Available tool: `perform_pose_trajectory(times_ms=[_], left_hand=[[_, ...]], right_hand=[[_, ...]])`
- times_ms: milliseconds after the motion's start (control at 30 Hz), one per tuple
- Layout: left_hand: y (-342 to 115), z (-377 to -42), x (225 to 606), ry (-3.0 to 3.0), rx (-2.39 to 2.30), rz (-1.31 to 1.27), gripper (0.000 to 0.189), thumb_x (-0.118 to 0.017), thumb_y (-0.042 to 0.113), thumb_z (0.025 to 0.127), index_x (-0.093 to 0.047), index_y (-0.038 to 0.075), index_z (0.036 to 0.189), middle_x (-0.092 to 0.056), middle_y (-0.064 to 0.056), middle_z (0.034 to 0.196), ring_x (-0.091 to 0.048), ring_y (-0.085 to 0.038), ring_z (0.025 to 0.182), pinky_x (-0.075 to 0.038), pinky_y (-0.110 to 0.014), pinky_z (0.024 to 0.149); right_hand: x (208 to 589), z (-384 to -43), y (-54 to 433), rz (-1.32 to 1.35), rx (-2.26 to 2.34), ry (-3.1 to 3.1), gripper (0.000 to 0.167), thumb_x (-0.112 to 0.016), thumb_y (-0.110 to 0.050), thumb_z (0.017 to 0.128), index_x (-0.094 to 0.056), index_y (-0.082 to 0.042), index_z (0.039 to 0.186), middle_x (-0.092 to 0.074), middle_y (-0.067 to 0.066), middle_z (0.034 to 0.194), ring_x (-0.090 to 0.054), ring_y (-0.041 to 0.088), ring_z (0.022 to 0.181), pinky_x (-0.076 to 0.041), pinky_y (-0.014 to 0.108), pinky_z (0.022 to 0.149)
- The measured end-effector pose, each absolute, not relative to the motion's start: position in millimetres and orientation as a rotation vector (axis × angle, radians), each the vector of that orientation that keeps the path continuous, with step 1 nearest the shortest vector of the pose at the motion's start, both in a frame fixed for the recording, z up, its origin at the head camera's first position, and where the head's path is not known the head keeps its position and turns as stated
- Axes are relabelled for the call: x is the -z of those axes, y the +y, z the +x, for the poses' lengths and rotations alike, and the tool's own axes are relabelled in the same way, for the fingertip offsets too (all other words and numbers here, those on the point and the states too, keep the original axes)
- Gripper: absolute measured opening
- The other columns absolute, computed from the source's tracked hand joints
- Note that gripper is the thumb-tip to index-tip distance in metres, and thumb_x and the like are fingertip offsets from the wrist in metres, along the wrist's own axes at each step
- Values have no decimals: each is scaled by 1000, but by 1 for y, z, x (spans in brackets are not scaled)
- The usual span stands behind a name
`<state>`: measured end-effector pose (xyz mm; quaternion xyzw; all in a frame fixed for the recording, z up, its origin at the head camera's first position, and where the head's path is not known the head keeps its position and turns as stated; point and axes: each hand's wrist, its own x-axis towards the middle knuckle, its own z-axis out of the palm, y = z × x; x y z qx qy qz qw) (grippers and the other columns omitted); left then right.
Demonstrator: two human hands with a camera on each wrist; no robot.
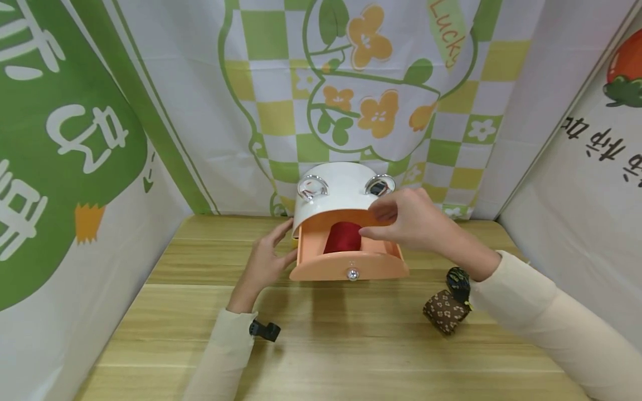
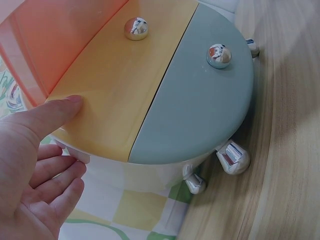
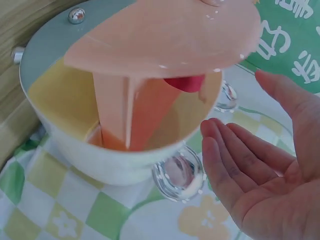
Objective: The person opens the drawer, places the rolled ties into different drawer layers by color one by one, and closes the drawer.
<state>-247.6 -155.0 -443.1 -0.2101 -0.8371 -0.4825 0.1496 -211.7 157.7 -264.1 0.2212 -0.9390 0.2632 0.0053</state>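
A rounded white drawer box (image 1: 341,186) stands at the back of the table, its orange top drawer (image 1: 321,266) pulled out. Inside the drawer lies a dark red cloth-like bundle (image 1: 343,236). My right hand (image 1: 413,220) is over the drawer's right side with thumb and fingers apart, holding nothing; its thumb tip overlaps the red bundle's edge in the head view. My left hand (image 1: 263,259) is at the box's left side. In the left wrist view, its thumb rests on the yellow drawer front (image 2: 115,85), with the other fingers loosely bent beside the white shell.
Below the yellow drawer is a closed grey-blue drawer (image 2: 195,110). To the right on the wooden table (image 1: 351,345) lie a brown flower-patterned bundle (image 1: 445,312) and a dark bundle (image 1: 457,283). Printed curtains (image 1: 271,33) stand behind and at both sides.
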Motion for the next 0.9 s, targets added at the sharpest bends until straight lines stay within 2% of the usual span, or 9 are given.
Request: perform_pose_trajectory(times_ms=[267, 433, 633, 900], left_hand=[[-155, -248, 443, -2406, 1384, -605, 69, -83, 8, 92, -52, 0, 154, -57, -22, 154, -55, -38, 144, -48, -49, 121], [-155, -249, 444, -2396, 1392, -612, 69, -83, 7, 92, -52, 0, 153, -58, -22, 154, -55, -38, 144, -48, -50, 121], [-155, -248, 444, -2391, 1414, -623, 70, -83, 7, 92, -51, 1, 155, -57, -21, 155, -54, -38, 146, -47, -51, 122], [-155, -247, 443, -2396, 1413, -611, 71, -82, 6, 92, -50, 2, 155, -56, -21, 156, -53, -38, 146, -46, -51, 122]], right_hand=[[259, -185, 166, 767, -813, -2858, 19, -86, -30, 90, -81, -12, 90, -79, -4, 82, -73, 6, 70, -65, 27, 67], [271, -167, 165, 843, -799, -2729, 18, -86, -25, 89, -77, -18, 74, -73, -11, 67, -65, -2, 57, -58, 21, 57], [296, -147, 159, 797, -878, -2661, 21, -89, -25, 86, -76, -21, 70, -70, -14, 65, -62, -6, 56, -58, 18, 54], [347, -134, 143, 644, -1132, -2605, 14, -90, -21, 85, -79, -18, 76, -74, -11, 69, -65, -5, 58, -60, 20, 54]])
